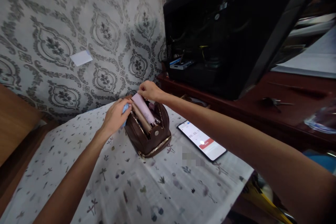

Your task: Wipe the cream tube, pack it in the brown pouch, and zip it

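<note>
A dark brown zip pouch (136, 140) stands unzipped on the cloth, its gold zip teeth showing. A pale pink tube (144, 107) and a gold-beige slim item (141, 116) lie slanted in its opening, beside some small metallic ends. My right hand (149, 90) is at the far end of the pink tube, its fingers curled in and closed against the tube's corner. At the pouch's left rim is my left hand (115, 113), fingers bent around a light blue crumpled thing (126, 107). Its kind is unclear, and my fingers partly cover it.
Right of the pouch lies a phone (203, 141) with a timer on its screen. A large black glossy screen (225, 42) stands on a dark red desk (265, 112), where keys (274, 102) lie. Patterned wallpaper (105, 35) rises behind the white printed cloth (157, 196).
</note>
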Action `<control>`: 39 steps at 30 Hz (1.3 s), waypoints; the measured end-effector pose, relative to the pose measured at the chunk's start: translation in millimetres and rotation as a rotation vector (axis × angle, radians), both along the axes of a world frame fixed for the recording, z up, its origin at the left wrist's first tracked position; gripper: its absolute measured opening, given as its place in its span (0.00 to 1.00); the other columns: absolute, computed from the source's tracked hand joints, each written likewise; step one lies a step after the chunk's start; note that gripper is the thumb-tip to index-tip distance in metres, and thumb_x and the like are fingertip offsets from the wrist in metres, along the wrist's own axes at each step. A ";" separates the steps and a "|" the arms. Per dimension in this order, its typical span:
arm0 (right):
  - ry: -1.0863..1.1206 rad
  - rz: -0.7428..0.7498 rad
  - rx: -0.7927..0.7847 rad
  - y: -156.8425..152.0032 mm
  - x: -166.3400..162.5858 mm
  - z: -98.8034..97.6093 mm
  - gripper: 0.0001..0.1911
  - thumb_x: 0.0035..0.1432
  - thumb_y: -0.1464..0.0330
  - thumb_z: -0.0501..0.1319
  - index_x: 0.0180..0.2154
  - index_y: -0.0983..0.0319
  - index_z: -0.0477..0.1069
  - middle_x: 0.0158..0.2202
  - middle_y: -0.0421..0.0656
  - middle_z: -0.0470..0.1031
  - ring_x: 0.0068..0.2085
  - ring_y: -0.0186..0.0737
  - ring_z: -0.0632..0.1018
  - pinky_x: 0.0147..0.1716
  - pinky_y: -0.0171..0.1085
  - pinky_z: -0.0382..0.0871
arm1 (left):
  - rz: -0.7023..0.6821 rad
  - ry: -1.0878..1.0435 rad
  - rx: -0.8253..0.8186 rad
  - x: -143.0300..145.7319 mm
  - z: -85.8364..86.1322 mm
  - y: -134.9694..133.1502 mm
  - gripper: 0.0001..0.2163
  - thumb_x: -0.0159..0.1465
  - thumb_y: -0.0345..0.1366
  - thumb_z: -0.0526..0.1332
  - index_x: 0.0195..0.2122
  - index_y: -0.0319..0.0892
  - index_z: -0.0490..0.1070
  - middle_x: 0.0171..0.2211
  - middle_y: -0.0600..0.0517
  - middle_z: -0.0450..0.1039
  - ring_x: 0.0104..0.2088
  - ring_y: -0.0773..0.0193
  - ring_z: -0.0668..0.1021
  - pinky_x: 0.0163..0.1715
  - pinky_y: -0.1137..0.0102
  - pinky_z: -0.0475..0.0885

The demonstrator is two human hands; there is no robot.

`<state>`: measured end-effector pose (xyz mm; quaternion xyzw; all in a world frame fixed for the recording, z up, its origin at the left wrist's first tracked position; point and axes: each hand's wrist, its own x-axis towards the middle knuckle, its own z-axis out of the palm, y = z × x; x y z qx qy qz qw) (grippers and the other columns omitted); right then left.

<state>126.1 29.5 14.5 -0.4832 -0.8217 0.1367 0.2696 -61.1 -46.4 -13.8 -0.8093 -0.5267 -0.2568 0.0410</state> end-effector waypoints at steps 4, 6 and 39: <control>-0.052 0.017 0.019 -1.5 -2.1 -6.3 0.12 0.61 0.74 0.60 0.45 0.65 0.79 0.43 0.47 0.83 0.45 0.40 0.80 0.43 0.32 0.68 | 0.030 0.133 -0.007 -3.5 -6.7 13.3 0.17 0.69 0.37 0.51 0.53 0.42 0.74 0.53 0.44 0.76 0.55 0.50 0.75 0.57 0.58 0.69; -0.085 0.041 0.017 -2.7 0.2 -9.7 0.13 0.61 0.74 0.60 0.46 0.65 0.78 0.44 0.47 0.83 0.46 0.40 0.80 0.43 0.32 0.68 | 0.045 0.199 -0.069 -3.5 -7.2 19.7 0.17 0.69 0.35 0.51 0.53 0.43 0.74 0.55 0.44 0.75 0.57 0.49 0.75 0.58 0.57 0.68; -0.231 0.033 -0.130 -11.7 -13.1 -19.1 0.24 0.59 0.65 0.62 0.57 0.62 0.71 0.54 0.51 0.77 0.54 0.50 0.78 0.45 0.38 0.72 | 0.142 0.282 -0.179 0.4 -5.4 23.8 0.17 0.69 0.34 0.50 0.54 0.43 0.73 0.56 0.44 0.76 0.58 0.49 0.76 0.59 0.57 0.69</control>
